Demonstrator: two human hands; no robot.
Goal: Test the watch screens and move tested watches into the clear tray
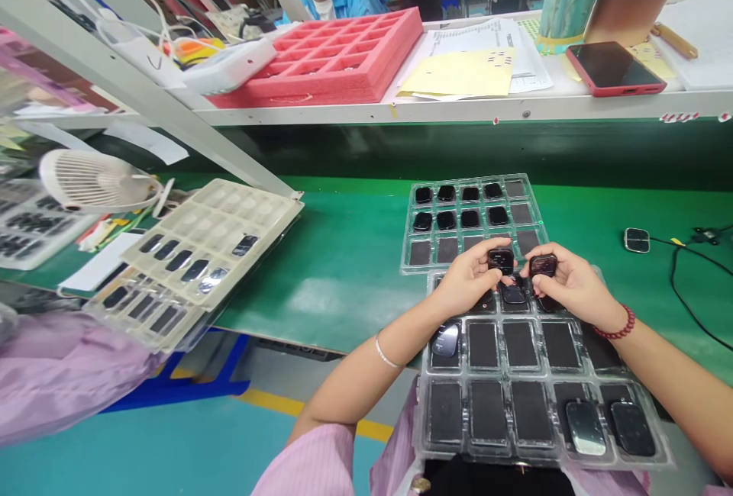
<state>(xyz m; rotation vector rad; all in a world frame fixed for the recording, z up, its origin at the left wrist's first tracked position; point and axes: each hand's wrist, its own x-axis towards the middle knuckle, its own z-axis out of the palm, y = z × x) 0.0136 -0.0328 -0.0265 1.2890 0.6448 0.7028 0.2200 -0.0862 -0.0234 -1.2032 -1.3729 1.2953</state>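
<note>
My left hand [466, 282] pinches a small black watch-like part [501, 259] above a clear plastic tray [427, 435] that rests on my lap. My right hand [569, 286], with a red bead bracelet at the wrist, grips a second dark part [543, 265] just beside it. The two hands almost touch over the tray's top row. The lap tray holds three grey-faced parts, with many dark slots bare. A second clear tray [518, 189] lies on the green bench beyond my hands, with two rows of black parts in it.
Beige and clear trays [229, 210] with a few parts are stacked at the left, by a white fan [92, 179]. A black pad with cable [637, 239] lies at the right. The shelf above carries a pink foam tray [343, 61], papers and a red phone [614, 67].
</note>
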